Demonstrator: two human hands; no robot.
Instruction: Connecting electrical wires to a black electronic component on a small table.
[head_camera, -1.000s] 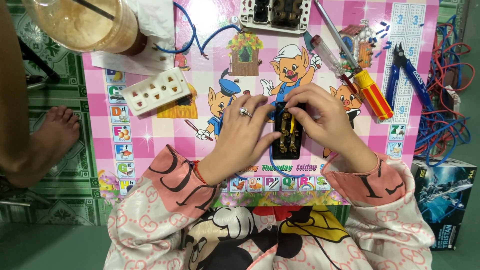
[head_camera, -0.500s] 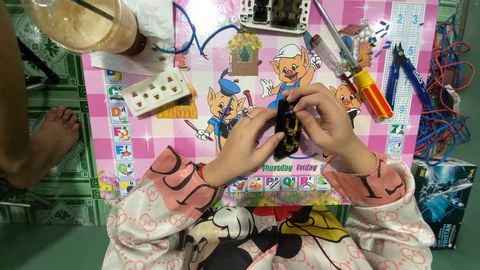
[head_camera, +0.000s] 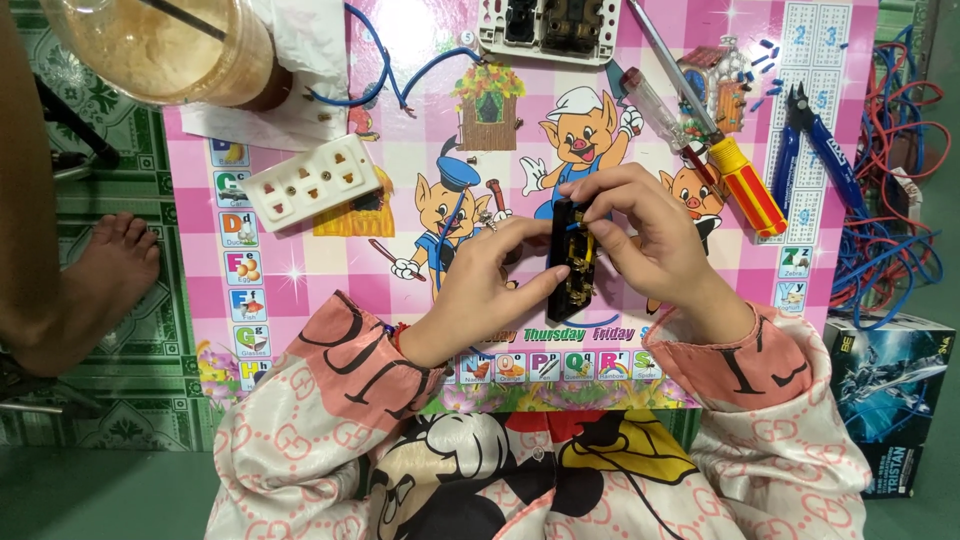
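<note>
My left hand (head_camera: 480, 285) and my right hand (head_camera: 645, 235) both grip a small black socket module (head_camera: 572, 262) with brass contacts, held upright just above the pink cartoon table (head_camera: 400, 180). The left fingers clamp its left side; the right fingertips pinch its top, where a short blue wire shows. A ring sits on a left finger. Both wrists come out of pink patterned sleeves.
A white socket faceplate (head_camera: 312, 182) lies to the left. A white socket housing (head_camera: 550, 28), a screwdriver with red and yellow handle (head_camera: 735, 180), a clear-handled screwdriver (head_camera: 655, 105), blue cutters (head_camera: 815, 150), blue and red wires (head_camera: 890, 240), a drink cup (head_camera: 160, 50), another person's foot (head_camera: 100, 270) and a box (head_camera: 890, 390) surround it.
The black module has been raised and tilted upright between my hands. My right fingers shifted to its top end; the left hand slid to its side.
</note>
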